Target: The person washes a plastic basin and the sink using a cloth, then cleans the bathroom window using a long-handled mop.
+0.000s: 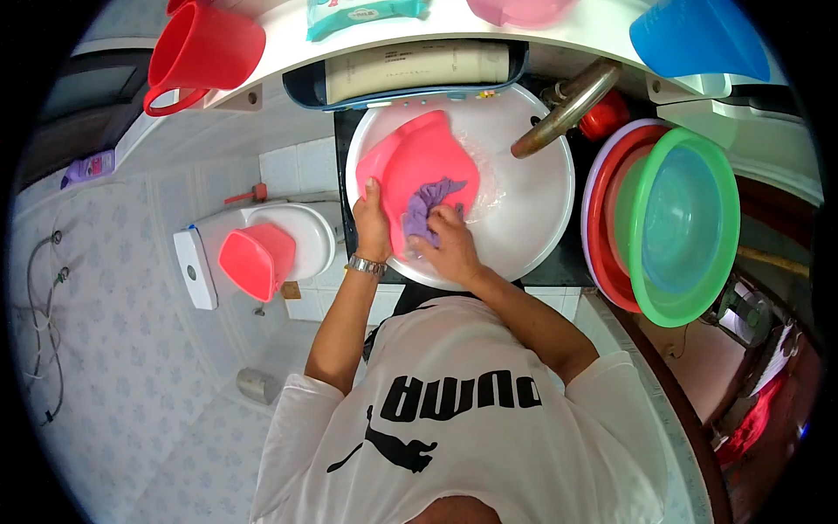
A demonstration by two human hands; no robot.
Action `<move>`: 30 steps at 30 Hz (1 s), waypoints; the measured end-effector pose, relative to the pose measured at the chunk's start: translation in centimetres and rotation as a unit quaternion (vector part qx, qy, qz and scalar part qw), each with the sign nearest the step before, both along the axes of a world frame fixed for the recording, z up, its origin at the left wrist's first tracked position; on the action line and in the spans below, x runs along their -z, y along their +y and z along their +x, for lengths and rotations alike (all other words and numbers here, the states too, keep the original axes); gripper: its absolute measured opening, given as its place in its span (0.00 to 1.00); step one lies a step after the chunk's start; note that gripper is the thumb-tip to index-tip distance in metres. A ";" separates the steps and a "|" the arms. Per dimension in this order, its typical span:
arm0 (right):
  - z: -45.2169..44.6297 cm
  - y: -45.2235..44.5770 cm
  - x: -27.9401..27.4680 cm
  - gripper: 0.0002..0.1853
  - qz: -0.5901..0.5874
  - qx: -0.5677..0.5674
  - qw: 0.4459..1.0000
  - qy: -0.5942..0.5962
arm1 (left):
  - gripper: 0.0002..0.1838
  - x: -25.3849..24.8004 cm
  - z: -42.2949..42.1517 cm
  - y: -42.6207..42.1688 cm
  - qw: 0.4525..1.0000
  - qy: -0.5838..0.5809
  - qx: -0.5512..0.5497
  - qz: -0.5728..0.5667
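Observation:
A pink plastic bin [436,150] lies tilted in the white washbasin [530,214], against its left side. My left hand [373,223] is closed on the bin's near left edge, the thumb lying over the outside. In my right hand [451,249] is a bunched purple cloth [425,210], pressed against the bin's pink wall. The fingers of that hand curl round the cloth and partly hide it. Water with some foam [484,175] shows in the basin just right of the bin.
A metal faucet [567,109] reaches over the basin from the back right. Several nested plastic basins [729,262] stand at the right. Another pink bin [257,259] sits on the toilet [314,240] at left. Above, a shelf [559,37] carries a red mug [209,48] and a blue container [698,39].

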State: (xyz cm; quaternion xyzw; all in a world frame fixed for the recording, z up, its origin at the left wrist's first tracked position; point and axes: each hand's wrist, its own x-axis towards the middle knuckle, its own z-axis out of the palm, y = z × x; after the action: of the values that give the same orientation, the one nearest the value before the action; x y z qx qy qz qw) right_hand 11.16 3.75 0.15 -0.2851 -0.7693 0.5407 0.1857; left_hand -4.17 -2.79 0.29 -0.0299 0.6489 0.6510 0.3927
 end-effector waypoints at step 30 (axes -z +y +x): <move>-12.9 11.6 4.8 0.22 0.007 0.276 0.956 -0.095 | 0.31 -2.5 1.1 1.7 0.979 0.133 0.055 -0.145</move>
State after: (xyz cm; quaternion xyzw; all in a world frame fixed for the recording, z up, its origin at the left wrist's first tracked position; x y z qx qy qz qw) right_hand -1.70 15.35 -4.65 -0.5351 -0.6785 0.4332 0.2561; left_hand -3.05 -1.12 2.80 0.0362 0.7835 0.5258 0.3291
